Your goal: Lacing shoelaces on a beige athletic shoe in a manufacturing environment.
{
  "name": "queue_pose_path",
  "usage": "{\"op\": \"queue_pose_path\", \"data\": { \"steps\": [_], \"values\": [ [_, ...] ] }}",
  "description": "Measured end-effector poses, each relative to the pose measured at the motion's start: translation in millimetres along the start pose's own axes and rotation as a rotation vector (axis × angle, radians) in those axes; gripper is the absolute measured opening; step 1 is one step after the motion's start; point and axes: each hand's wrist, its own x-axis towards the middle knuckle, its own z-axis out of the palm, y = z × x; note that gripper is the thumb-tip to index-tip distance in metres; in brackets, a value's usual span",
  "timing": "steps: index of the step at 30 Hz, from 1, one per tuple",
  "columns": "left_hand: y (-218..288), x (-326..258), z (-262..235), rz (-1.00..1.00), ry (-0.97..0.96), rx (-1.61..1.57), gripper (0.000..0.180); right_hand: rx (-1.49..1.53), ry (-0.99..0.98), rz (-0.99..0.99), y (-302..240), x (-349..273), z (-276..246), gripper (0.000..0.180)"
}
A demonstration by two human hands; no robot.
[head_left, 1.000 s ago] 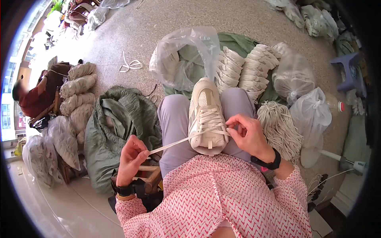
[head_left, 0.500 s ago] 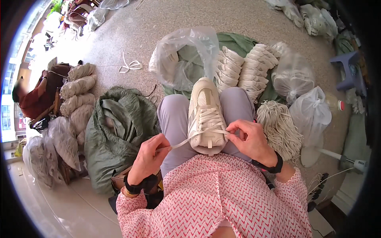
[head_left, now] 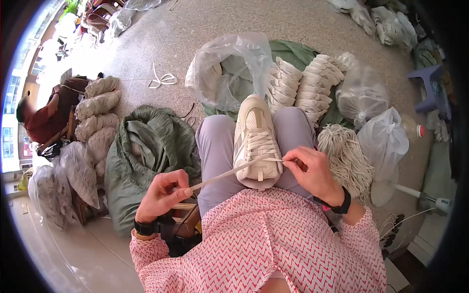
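A cream sneaker (head_left: 257,141) rests between my thighs, its toe pointing away from me. Flat pale lace crosses its upper in several rows. My left hand (head_left: 163,194), off to the left of the shoe, pinches one end of the shoelace (head_left: 219,177), which runs taut from the top of the lacing. Close by the shoe's right side, my right hand (head_left: 312,173) pinches the other, shorter end of the lace between thumb and forefinger.
A bundle of loose laces (head_left: 343,156) lies right of my knee. Stacked shoe uppers (head_left: 317,85) and an open plastic bag (head_left: 232,68) sit beyond my knees. A green sack (head_left: 146,161) stands at left. Another person (head_left: 46,115) sits at far left near bagged shoes.
My left hand has moved left and slightly down, drawing out a longer stretch of lace. My right hand stays nearly in place beside the shoe.
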Motion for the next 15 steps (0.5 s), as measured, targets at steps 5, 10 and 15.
{"op": "queue_pose_path", "data": {
  "steps": [5, 10, 15],
  "values": [
    [-14.3, 6.2, 7.1, -0.176, 0.116, -0.015, 0.019, -0.161, 0.069, -0.176, 2.0, -7.4, -3.0, 0.010],
    [-26.5, 5.0, 17.7, -0.062, 0.217, 0.063, 0.013, -0.222, 0.088, -0.217, 3.8, -14.0, -4.8, 0.011],
    [-19.4, 1.1, 20.2, 0.066, 0.249, 0.287, 0.009, -0.150, 0.089, -0.141, 6.5, -17.6, -12.5, 0.013]
  ]
}}
